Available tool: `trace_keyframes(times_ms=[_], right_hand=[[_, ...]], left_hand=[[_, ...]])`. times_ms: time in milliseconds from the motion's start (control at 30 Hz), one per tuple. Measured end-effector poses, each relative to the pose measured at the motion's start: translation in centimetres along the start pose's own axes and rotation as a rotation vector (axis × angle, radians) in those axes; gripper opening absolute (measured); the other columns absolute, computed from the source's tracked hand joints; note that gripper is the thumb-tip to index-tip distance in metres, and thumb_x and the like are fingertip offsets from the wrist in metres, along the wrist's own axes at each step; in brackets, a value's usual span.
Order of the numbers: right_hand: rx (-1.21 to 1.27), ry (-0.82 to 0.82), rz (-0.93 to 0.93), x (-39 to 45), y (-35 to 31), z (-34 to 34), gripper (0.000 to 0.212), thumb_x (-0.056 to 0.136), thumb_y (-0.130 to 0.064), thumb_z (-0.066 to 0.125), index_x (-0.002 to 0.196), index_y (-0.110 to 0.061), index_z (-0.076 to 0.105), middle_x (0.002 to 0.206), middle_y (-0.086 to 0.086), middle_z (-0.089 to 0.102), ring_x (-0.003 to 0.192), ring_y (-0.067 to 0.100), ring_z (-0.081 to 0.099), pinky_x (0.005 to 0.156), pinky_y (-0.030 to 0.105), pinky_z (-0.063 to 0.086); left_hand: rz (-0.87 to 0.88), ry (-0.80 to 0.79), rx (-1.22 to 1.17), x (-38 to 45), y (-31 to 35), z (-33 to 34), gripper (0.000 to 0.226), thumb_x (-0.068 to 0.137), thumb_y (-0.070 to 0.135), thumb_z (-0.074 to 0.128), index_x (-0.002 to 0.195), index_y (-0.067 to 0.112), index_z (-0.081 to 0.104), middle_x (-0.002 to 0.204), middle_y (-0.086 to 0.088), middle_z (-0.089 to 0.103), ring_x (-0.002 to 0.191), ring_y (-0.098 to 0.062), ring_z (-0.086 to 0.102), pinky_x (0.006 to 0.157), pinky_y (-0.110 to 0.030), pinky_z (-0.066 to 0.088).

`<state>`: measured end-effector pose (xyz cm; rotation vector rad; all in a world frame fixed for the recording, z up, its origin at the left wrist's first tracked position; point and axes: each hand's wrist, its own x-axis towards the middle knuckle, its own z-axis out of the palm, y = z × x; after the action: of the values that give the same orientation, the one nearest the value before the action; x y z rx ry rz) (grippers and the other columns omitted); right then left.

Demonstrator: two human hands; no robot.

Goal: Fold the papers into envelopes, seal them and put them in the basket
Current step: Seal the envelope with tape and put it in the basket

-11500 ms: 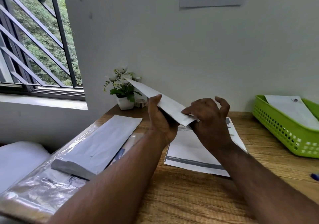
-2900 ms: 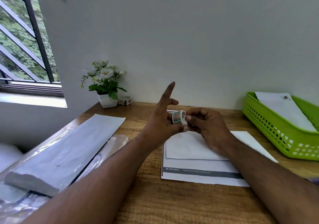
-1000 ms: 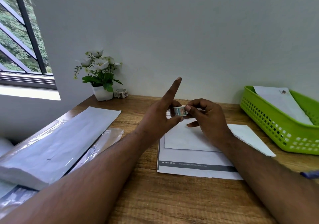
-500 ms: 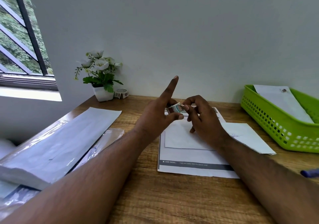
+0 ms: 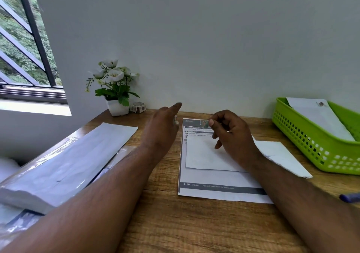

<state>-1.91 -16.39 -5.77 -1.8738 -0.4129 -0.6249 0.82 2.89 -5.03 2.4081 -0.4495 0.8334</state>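
Since half a second ago the left hand [image 5: 162,130] has pulled away to nine o'clock, still gripping the small patterned tape roll [image 5: 176,119]. The right hand [image 5: 231,135] pinches a torn tape piece [image 5: 204,123] above the folded white paper envelope [image 5: 206,155]; the green plastic basket [image 5: 303,135] sits at three o'clock.

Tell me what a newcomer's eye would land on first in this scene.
First the two hands over the middle of the wooden desk: the right hand pinches a small patterned sticker above the folded white envelope, while the left hand reaches toward the wall. Next, the bright green basket at the right edge holding a finished envelope, and the potted white flowers by the window.
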Motion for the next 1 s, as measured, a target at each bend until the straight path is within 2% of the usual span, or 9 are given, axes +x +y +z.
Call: trace_keyframes(times_ms=[100, 200, 333, 400, 467, 533, 600, 800, 1000], right_hand=[[0.04, 0.004, 0.043, 0.1, 0.0, -0.1, 0.011, 0.089, -0.009, 0.063, 0.082, -0.018, 0.063, 0.07, 0.004, 0.062, 0.059, 0.012, 0.058, 0.045, 0.03, 0.053], [0.048, -0.004, 0.059, 0.0, 0.0, 0.0, 0.011, 0.086, -0.008, 0.066, 0.079, -0.016, 0.065, 0.067, 0.003, 0.061, 0.058, 0.012, 0.056, 0.045, 0.029, 0.052], [0.066, -0.016, 0.07, 0.0, 0.0, 0.1, 0.005, 0.084, -0.009, 0.069, 0.08, -0.01, 0.068, 0.067, 0.008, 0.063, 0.056, 0.012, 0.055, 0.044, 0.027, 0.05], [0.078, -0.018, 0.083, 0.0, 0.1, 0.1, 0.005, 0.083, -0.008, 0.071, 0.079, -0.009, 0.068, 0.066, 0.008, 0.063, 0.054, 0.013, 0.056, 0.043, 0.026, 0.048], [0.082, -0.026, 0.08, 0.0, -0.1, 0.1, 0.005, 0.083, -0.008, 0.071, 0.079, -0.009, 0.069, 0.066, 0.006, 0.064, 0.053, 0.013, 0.056, 0.043, 0.026, 0.048], [0.076, -0.037, 0.059, -0.1, -0.2, 0.1, 0.003, 0.082, -0.008, 0.072, 0.08, -0.009, 0.069, 0.067, 0.007, 0.065, 0.054, 0.012, 0.057, 0.044, 0.026, 0.049], [0.064, -0.043, 0.032, -0.2, -0.4, 0.1, 0.003, 0.081, -0.008, 0.073, 0.081, -0.008, 0.07, 0.071, 0.006, 0.066, 0.057, 0.011, 0.058, 0.046, 0.027, 0.052], [0.003, -0.09, -0.018, -0.3, -0.5, 0.0, 0.004, 0.079, -0.008, 0.075, 0.083, -0.007, 0.073, 0.076, 0.001, 0.069, 0.064, 0.009, 0.06, 0.056, 0.028, 0.055], [0.041, -0.094, 0.03, -0.1, -0.3, 0.1, 0.007, 0.079, 0.0, 0.073, 0.085, 0.002, 0.071, 0.075, 0.01, 0.068, 0.062, 0.007, 0.06, 0.053, 0.024, 0.055]], left_hand=[[-0.121, -0.052, 0.09, 0.1, -0.9, 0.0, 0.052, 0.085, 0.013, 0.068, 0.134, 0.025, 0.056, 0.122, -0.003, 0.065, 0.111, -0.021, 0.058, 0.096, -0.042, 0.047], [-0.232, -0.201, 0.173, 0.0, -1.4, 0.0, 0.052, 0.086, 0.026, 0.068, 0.136, 0.03, 0.053, 0.133, -0.001, 0.059, 0.129, -0.025, 0.044, 0.108, -0.047, 0.034], [-0.259, -0.239, 0.288, 0.0, -1.0, -0.6, 0.045, 0.091, 0.033, 0.061, 0.135, 0.031, 0.053, 0.136, -0.001, 0.056, 0.133, -0.027, 0.035, 0.107, -0.047, 0.024], [-0.192, -0.076, 0.35, 0.1, -0.3, -1.2, 0.036, 0.091, 0.035, 0.057, 0.126, 0.027, 0.062, 0.129, -0.002, 0.059, 0.126, -0.027, 0.04, 0.103, -0.046, 0.028], [-0.11, 0.092, 0.112, 0.2, 0.6, -1.8, 0.027, 0.093, 0.035, 0.057, 0.108, 0.019, 0.071, 0.108, -0.002, 0.068, 0.104, -0.021, 0.057, 0.09, -0.039, 0.045], [-0.18, -0.047, -0.361, 0.2, 1.7, -2.3, 0.032, 0.091, 0.041, 0.061, 0.089, 0.013, 0.074, 0.079, -0.002, 0.071, 0.063, -0.01, 0.061, 0.061, -0.029, 0.052], [-0.27, -0.269, -0.58, 0.0, 2.1, -2.4, 0.036, 0.084, 0.044, 0.068, 0.082, 0.009, 0.074, 0.066, -0.008, 0.067, 0.042, -0.006, 0.044, 0.044, -0.02, 0.04], [-0.358, -0.412, -0.63, -0.2, 1.2, -2.3, 0.011, 0.083, 0.014, 0.074, 0.087, 0.003, 0.075, 0.07, -0.011, 0.07, 0.042, -0.011, 0.043, 0.039, -0.019, 0.035], [-0.35, -0.398, -0.607, -0.4, 1.5, -2.0, 0.01, 0.086, 0.013, 0.07, 0.087, 0.003, 0.073, 0.076, -0.013, 0.071, 0.043, -0.01, 0.05, 0.038, -0.019, 0.038]])
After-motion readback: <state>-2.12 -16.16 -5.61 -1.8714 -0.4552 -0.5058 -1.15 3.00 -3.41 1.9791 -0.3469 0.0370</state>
